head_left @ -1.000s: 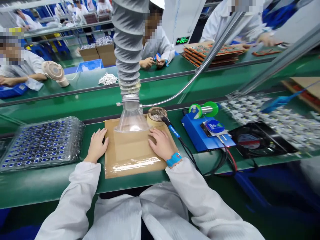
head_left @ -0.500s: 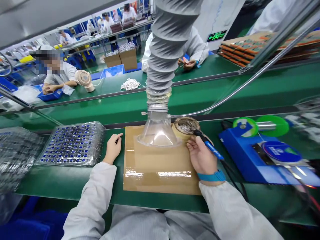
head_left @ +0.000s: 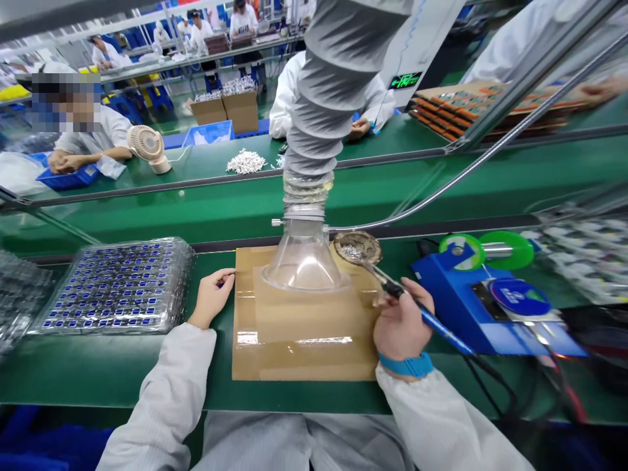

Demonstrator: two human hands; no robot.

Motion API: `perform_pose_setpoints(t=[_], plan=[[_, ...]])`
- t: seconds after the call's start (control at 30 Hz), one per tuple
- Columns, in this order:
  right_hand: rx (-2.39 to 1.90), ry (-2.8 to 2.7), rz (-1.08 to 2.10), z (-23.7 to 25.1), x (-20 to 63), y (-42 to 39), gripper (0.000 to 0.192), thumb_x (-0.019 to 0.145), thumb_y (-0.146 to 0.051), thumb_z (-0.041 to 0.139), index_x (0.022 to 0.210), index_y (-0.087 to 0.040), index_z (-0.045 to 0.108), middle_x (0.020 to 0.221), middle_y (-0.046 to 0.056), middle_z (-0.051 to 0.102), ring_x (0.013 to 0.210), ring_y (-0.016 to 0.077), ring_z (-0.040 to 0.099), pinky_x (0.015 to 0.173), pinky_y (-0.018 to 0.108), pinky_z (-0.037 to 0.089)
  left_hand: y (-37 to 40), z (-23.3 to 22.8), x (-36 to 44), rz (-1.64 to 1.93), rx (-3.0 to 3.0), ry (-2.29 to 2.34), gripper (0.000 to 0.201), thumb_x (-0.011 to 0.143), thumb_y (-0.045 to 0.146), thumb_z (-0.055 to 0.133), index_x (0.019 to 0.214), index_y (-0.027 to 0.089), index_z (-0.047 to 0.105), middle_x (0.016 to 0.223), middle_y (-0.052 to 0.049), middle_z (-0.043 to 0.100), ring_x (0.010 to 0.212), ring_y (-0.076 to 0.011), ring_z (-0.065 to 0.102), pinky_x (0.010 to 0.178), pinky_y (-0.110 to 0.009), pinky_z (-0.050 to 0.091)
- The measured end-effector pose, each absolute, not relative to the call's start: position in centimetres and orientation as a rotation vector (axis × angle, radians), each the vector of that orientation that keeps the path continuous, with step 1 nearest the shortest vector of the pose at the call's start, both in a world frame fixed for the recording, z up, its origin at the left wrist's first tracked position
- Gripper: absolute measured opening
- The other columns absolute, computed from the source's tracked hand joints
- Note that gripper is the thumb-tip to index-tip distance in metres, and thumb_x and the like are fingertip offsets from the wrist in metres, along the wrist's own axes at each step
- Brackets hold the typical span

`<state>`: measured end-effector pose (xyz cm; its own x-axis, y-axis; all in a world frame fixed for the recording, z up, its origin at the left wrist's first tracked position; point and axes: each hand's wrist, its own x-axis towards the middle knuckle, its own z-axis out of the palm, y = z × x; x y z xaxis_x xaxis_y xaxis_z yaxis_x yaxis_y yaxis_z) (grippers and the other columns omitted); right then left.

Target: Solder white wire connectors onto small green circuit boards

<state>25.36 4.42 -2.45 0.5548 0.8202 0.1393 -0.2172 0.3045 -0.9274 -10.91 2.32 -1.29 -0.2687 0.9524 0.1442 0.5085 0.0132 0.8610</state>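
Right grip (head_left: 403, 327) pinches a soldering iron (head_left: 444, 330); left grip (head_left: 210, 299) curls, its hold unclear. Above the bench (head_left: 122, 366), a hooded hose (head_left: 333, 85) hangs between them over cardboard (head_left: 304, 320); trays (head_left: 118, 286) sit left, a blue unit (head_left: 454, 304) right, a pot (head_left: 373, 243) near the iron's tip.

**Factory hall beyond your table (head_left: 118, 366)**

Past the gray duct (head_left: 338, 78), you face a second green table (head_left: 196, 163). Left of the duct, blue stools (head_left: 157, 98) stand on green floor (head_left: 177, 112) near a distant table (head_left: 275, 44); right of it, a glowing green sign (head_left: 405, 80) marks a white panel (head_left: 429, 46).
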Motion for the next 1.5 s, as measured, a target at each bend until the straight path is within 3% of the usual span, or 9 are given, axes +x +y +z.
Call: perform_pose_setpoints(t=[0.23,0.4,0.5,0.6,0.8,0.93,1.1,1.27,1.5], plan=[[-1.183,-1.058,1.101,-3.1,25.7,0.9,0.03,0.087,-0.047,0.07,0.104,-0.024,0.066,0.079,0.001,0.07,0.065,0.0173,0.066,0.063,0.034,0.055,-0.3,1.7,-6.5,0.928,1.518,1.54,0.025,0.089,0.038,0.066,0.08,0.016,0.074,0.07,-0.003,0.071,0.065,-0.0144,0.063,0.065,-0.026,0.049],[-1.194,-1.067,1.412,-1.5,21.5,1.7,0.048,0.081,-0.063,0.073,0.105,-0.022,0.066,0.075,0.003,0.074,0.062,0.0193,0.07,0.064,0.037,0.061,-0.9,1.6,-2.2,0.78,1.183,1.251,0.039,0.086,0.052,0.073,0.086,0.013,0.071,0.07,-0.006,0.072,0.056,-0.0116,0.06,0.056,-0.023,0.048],[-1.194,-1.112,1.519,-0.8,19.8,1.5,0.052,0.077,-0.064,0.077,0.104,-0.021,0.065,0.077,0.005,0.076,0.066,0.0198,0.072,0.067,0.036,0.062,-0.9,0.7,-1.1,0.775,1.135,1.214,0.046,0.082,0.058,0.076,0.088,0.013,0.071,0.074,-0.008,0.075,0.059,-0.0127,0.063,0.06,-0.025,0.052],[-1.205,-1.176,1.517,-0.8,19.4,1.0,0.045,0.081,-0.057,0.076,0.106,-0.022,0.064,0.086,0.006,0.078,0.076,0.0214,0.075,0.072,0.037,0.062,-1.0,0.2,-0.4,0.805,1.196,1.246,0.042,0.082,0.056,0.076,0.087,0.014,0.072,0.076,-0.008,0.076,0.067,-0.0156,0.068,0.067,-0.028,0.055],[-1.107,-1.372,1.376,-1.2,19.5,0.8,0.034,0.082,-0.037,0.076,0.112,-0.026,0.063,0.096,0.003,0.078,0.087,0.0214,0.075,0.085,0.04,0.062,-0.2,0.9,0.5,0.69,1.358,1.312,0.034,0.094,0.047,0.061,0.086,0.016,0.069,0.064,0.0,0.064,0.057,-0.0121,0.055,0.059,-0.024,0.042],[-1.122,-1.382,1.374,-1.5,19.3,0.8,0.033,0.083,-0.036,0.076,0.111,-0.025,0.063,0.094,0.002,0.076,0.083,0.0195,0.074,0.082,0.037,0.062,-0.2,1.3,0.3,0.686,1.584,1.301,0.029,0.1,0.038,0.05,0.088,0.017,0.067,0.079,-0.002,0.068,0.072,-0.0147,0.058,0.07,-0.027,0.043],[-1.098,-1.417,1.374,-2.0,19.5,0.6,0.037,0.084,-0.036,0.076,0.117,-0.025,0.063,0.097,0.003,0.076,0.086,0.0199,0.073,0.085,0.038,0.062,-0.9,1.2,0.0,0.66,1.69,1.296,0.021,0.099,0.027,0.048,0.094,0.018,0.067,0.077,-0.001,0.067,0.07,-0.0149,0.058,0.07,-0.026,0.042],[-1.11,-1.413,1.39,-2.0,19.5,0.6,0.035,0.085,-0.04,0.077,0.113,-0.024,0.064,0.094,0.003,0.076,0.084,0.0204,0.073,0.082,0.038,0.061,-0.8,1.1,0.2,0.62,1.652,1.272,0.027,0.099,0.029,0.051,0.082,0.018,0.068,0.078,-0.002,0.072,0.072,-0.0149,0.064,0.072,-0.026,0.046],[-1.079,-1.485,1.365,-2.3,19.8,0.7,0.031,0.09,-0.037,0.072,0.117,-0.026,0.064,0.096,0.002,0.076,0.086,0.0199,0.073,0.086,0.037,0.058,-0.8,1.1,0.2,0.638,1.588,1.298,0.027,0.098,0.033,0.054,0.084,0.017,0.072,0.08,-0.003,0.075,0.073,-0.0151,0.066,0.07,-0.025,0.047]])
